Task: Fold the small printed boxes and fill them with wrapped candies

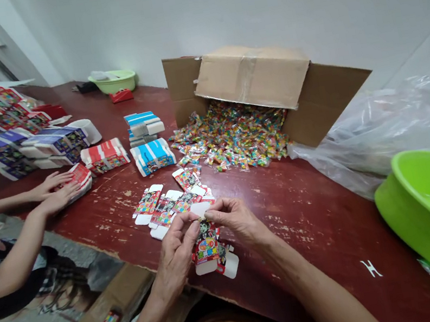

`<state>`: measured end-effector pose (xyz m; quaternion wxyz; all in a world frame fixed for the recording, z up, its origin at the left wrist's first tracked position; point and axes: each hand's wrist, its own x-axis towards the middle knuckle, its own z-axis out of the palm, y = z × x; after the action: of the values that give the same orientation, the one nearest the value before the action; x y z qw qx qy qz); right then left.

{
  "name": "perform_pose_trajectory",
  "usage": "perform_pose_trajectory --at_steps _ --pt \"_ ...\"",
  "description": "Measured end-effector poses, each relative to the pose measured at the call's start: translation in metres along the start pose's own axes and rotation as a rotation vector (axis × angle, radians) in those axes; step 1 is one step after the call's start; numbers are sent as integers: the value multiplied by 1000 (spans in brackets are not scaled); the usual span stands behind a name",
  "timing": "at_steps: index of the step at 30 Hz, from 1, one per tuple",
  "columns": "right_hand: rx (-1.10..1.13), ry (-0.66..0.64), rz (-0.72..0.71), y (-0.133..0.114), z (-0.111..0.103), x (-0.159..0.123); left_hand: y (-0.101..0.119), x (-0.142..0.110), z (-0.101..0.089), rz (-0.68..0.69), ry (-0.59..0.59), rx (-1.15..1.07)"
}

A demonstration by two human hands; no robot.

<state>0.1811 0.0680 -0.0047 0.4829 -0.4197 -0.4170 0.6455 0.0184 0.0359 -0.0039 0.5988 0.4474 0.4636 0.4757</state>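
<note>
The fingers of the left hand [178,247] and right hand [241,220] pinch a printed carton [206,246] near its top; it lies just nearside of them, though their exact hold on the flap is unclear. Uneven pressure could crease the card; a nudge might push the loose carton [229,264] beneath off the bench [299,218].

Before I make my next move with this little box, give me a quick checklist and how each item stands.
1. Left hand on the small printed box: ok, at its upper part.
2. Right hand at its white top flap: ok.
3. Lower flap tucked in: not ok, it sticks out.
4. Box contents: cannot tell, the inside is hidden.
5. Wrapped candies in view: ok, spilling from the carton.
6. Co-worker's hands apart from yours: ok, at a red bundle.
</note>
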Motion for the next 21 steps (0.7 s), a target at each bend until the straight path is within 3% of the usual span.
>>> perform_pose_trajectory --at_steps 3,7,9,13,15,18,21 --pt "60 34 3 3 1 1 -3 1 0 32 8 44" --pt "44 -1 -61 5 2 0 2 -3 6 -1 38 -162" --pt "9 4 -90 6 1 -1 7 -6 10 -109 19 -286" --pt "-149 -42 -99 4 -2 -9 9 -9 14 -404 -173 -393" --pt "-216 -120 -80 2 -4 -12 7 -9 15 -461 -142 -375" --pt "-168 -182 -6 -2 -5 -13 4 -6 16 -437 -65 -277" --pt "-92 -217 54 -7 -5 -8 4 -4 20 -349 -89 -167"
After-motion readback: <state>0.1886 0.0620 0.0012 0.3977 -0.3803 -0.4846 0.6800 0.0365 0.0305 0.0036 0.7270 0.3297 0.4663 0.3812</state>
